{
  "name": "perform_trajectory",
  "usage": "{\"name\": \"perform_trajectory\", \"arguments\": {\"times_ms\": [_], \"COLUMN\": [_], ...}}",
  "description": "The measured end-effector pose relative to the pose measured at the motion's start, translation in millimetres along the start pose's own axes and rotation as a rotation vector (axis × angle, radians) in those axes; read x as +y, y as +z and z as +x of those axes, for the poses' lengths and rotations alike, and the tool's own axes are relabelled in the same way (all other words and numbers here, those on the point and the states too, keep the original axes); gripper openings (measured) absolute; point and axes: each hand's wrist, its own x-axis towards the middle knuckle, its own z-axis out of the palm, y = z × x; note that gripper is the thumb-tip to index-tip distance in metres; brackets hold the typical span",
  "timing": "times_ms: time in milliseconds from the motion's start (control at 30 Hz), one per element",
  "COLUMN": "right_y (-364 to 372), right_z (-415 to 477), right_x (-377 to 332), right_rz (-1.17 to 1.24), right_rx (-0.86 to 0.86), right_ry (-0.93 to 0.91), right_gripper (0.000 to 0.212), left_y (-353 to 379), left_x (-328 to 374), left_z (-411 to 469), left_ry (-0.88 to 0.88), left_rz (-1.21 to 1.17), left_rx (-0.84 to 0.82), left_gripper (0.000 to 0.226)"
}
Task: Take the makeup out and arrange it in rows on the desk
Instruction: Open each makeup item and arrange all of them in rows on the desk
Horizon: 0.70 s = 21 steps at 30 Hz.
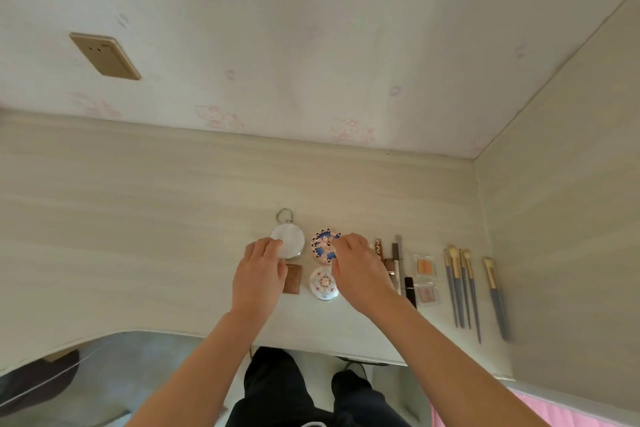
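Observation:
On the pale wooden desk [138, 218] lie two rows of makeup. My left hand [259, 274] touches the near-left edge of a round silver compact [291, 243] with a metal ring on top. My right hand [356, 267] rests its fingertips on a round blue-and-pink patterned compact [322, 246]. Below them sit a small brown square case [292, 279], partly under my left hand, and a white floral round compact [323, 282]. To the right are slim tubes and pencils [398, 260], two small clear blush pans [426, 279] and several blue-handled brushes [460, 288].
A side panel [554, 218] walls off the desk's right end, close to one separate brush [495, 295]. The back wall carries a beige socket plate [104, 57]. My dark trousers [277, 388] show below the desk's curved front edge. A pink fabric [485, 412] lies at bottom right.

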Motion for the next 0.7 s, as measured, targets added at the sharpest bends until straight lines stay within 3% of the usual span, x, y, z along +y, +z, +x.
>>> {"name": "perform_trajectory", "arguments": {"times_ms": [367,700], "right_y": [43.2,55.9], "right_z": [58.0,71.2], "right_x": [-56.6,-69.3], "right_rz": [-0.058,-0.064], "right_rx": [-0.105,-0.140], "right_ry": [0.346,0.396], "right_gripper": [0.052,0.060], "left_y": [-0.6,12.4], "left_x": [-50.4,-57.5], "left_z": [59.6,68.8], "left_ry": [0.135,0.184], "left_rz": [-0.022,-0.050], "left_rx": [-0.219,-0.245], "left_gripper": [0.046,0.051]}}
